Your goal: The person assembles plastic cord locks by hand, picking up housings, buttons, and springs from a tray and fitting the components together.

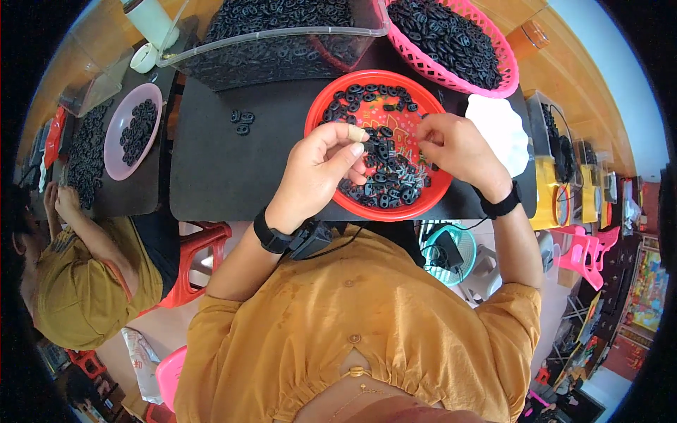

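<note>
My left hand [319, 168] is over the left part of a round red tray [392, 213], its thumb and index finger pinched together. A tan wrap covers the index fingertip; whatever lies in the pinch is too small to make out. Above the tray's right rim, my right hand [457, 148] has its fingers curled in and closed, and their contents are hidden. Beneath and between the hands, the tray holds many small black two-holed plastic pieces [386, 200] mixed with short silver metal bits [403, 171]. More black pieces line its far side.
Behind the tray stand a clear bin [275, 34] and a pink basket [509, 67], both full of black pieces. A white scalloped plate [499, 134] lies at right. Several loose pieces [242, 121] rest on the dark table [211, 176]. Another person [92, 275] works at left beside a pink dish [111, 163].
</note>
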A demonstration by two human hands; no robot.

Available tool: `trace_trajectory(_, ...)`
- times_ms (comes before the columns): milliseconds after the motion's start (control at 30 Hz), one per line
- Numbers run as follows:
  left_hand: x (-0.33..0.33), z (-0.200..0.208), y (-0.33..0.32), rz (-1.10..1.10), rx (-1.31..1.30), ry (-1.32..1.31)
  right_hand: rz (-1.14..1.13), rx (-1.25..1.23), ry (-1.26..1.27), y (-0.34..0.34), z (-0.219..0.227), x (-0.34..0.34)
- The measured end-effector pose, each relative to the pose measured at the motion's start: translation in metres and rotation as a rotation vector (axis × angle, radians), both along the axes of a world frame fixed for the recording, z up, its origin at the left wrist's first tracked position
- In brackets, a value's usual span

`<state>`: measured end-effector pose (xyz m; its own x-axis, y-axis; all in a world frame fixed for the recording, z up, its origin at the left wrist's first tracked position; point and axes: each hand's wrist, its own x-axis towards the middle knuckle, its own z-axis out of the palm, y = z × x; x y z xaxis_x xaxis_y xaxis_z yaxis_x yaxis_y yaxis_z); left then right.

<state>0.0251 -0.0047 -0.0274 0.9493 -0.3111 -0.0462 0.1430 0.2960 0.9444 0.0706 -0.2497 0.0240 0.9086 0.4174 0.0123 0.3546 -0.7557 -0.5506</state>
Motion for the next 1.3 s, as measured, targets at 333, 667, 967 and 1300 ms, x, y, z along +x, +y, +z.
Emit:
trace_trajectory(333, -0.003, 0.0, -0.003, 0.013, -0.005, -0.041, 0.183, -0.364, 0.099, 0.006, -0.004, -0.01)
trace_trajectory(667, -0.013, 0.009, -0.017, 0.155, 0.028, -0.116, -0.202, 0.647, 0.626, 0.03, 0.006, -0.044)
trace_trajectory(967, -0.016, 0.019, -0.027, 0.195, 0.037, -0.197, -0.19, 1.138, 0.686, 0.045, -0.012, -0.059)
trace_trajectory(1300, -0.019, 0.02, -0.029, 0.177, 0.051, -0.22, -0.182, 1.222, 0.691, 0.042, -0.016, -0.062)
